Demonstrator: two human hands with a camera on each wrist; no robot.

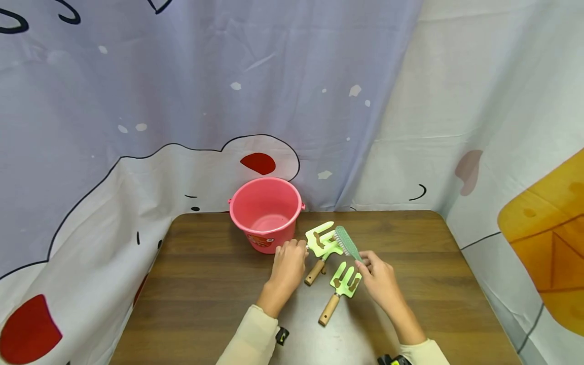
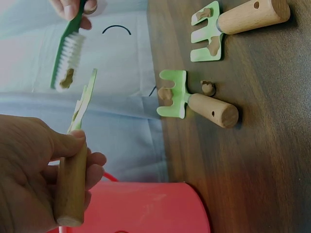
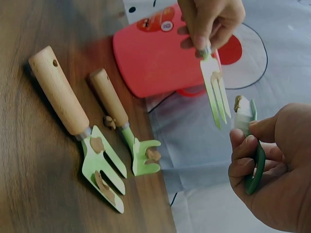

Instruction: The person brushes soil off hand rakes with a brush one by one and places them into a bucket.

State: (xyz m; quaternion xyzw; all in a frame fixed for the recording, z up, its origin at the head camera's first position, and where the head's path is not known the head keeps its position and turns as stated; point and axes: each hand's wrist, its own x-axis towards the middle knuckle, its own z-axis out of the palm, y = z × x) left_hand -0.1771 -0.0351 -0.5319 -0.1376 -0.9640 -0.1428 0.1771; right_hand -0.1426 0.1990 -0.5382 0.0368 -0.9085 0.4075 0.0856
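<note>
My left hand (image 1: 289, 261) grips the wooden handle of a small garden fork (image 2: 83, 104), held up above the table, its green tines smeared brown. A green scrubbing brush (image 1: 348, 243) is in my right hand (image 1: 378, 276), with a brown clump on its white bristles. The bristles face the tines with a small gap in the right wrist view. Below, a second green fork (image 3: 99, 160) with brown patches lies on the table. Beside it lies a small hand rake (image 3: 141, 156) with bent tines and a brown lump between them.
A pink bucket (image 1: 285, 234) stands at the back of the wooden table (image 1: 205, 294), just beyond my left hand. A brown crumb (image 2: 208, 88) lies by the rake's handle. A printed curtain (image 1: 191, 91) hangs behind the table.
</note>
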